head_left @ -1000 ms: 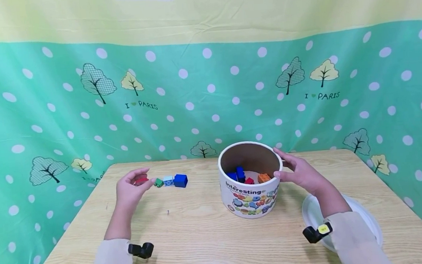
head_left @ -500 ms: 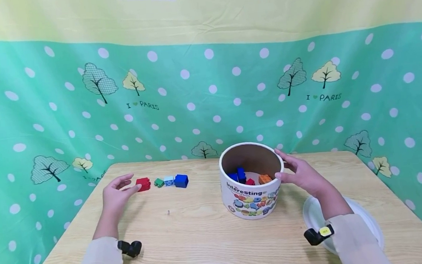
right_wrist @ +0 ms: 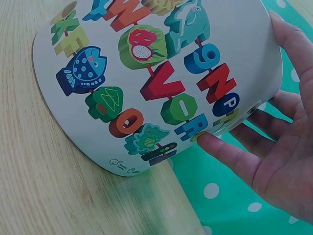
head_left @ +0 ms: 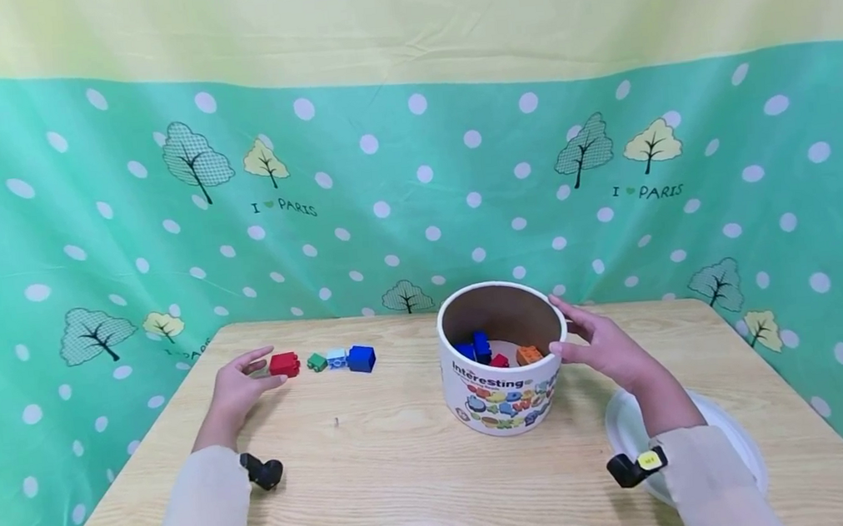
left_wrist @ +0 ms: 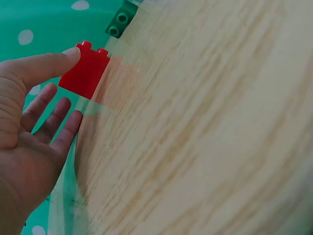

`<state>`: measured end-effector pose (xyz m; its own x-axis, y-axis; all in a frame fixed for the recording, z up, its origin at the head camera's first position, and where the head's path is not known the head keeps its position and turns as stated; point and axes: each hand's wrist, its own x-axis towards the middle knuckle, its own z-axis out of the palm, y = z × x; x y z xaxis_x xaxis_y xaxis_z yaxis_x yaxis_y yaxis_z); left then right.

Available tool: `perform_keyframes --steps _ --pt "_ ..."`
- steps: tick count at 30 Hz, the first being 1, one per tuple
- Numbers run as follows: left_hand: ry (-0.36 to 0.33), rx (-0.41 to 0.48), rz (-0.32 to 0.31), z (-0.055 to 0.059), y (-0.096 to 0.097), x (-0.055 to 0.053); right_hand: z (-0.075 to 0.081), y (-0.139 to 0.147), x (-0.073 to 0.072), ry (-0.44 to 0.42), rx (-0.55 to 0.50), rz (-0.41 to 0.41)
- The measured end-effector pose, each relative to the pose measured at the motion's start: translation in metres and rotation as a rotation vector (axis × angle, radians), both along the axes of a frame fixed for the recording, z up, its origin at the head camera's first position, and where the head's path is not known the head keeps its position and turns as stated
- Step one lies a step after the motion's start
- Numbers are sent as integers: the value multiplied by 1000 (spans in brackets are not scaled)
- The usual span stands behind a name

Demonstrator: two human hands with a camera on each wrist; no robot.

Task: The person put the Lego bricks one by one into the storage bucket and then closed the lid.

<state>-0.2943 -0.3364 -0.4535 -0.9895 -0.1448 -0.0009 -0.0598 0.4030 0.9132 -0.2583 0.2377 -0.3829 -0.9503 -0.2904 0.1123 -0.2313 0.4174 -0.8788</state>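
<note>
A red toy brick (head_left: 284,365) lies at the left of a row on the table, beside a small green brick (head_left: 316,362). Just left of the red brick is my left hand (head_left: 240,387), its fingers loosely bent and parted, holding nothing. In the left wrist view the thumb tip overlaps the red brick (left_wrist: 85,73). My right hand (head_left: 604,351) holds the right side of a white printed tub (head_left: 500,402), thumb at the rim and fingers spread round the wall. Inside the tub are blue bricks (head_left: 481,347), a red brick and an orange brick (head_left: 529,355).
A light blue brick (head_left: 336,359) and a dark blue brick (head_left: 361,358) continue the row to the right. A round white lid (head_left: 742,444) lies under the right forearm. A polka-dot curtain (head_left: 402,214) hangs behind the table's (head_left: 409,464) far edge.
The left hand, earlier round the red brick, has let go and moved left, then slightly back toward it. The red brick now shows fully. The right hand and tub have not moved.
</note>
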Motion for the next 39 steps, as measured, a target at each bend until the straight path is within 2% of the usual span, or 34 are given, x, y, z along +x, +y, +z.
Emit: perform_keyframes --steps 8,16,23,28,36,39 --pt "-14 -64 -79 -6 -2 -4 0 -2 0 -5 5 -5" --pt "47 -117 -33 -7 3 -4 0 -3 -1 -15 -17 -10" --pt "52 -128 -27 5 11 5 -2 -1 0 -12 -17 -14" --pt "122 -165 -40 16 19 13 -2 -1 -1 1 -21 -3" --pt "166 -5 -97 25 33 20 0 -2 1 -6 -21 -5" --pt "165 16 -118 28 40 23 0 -1 1 -13 -23 -8"
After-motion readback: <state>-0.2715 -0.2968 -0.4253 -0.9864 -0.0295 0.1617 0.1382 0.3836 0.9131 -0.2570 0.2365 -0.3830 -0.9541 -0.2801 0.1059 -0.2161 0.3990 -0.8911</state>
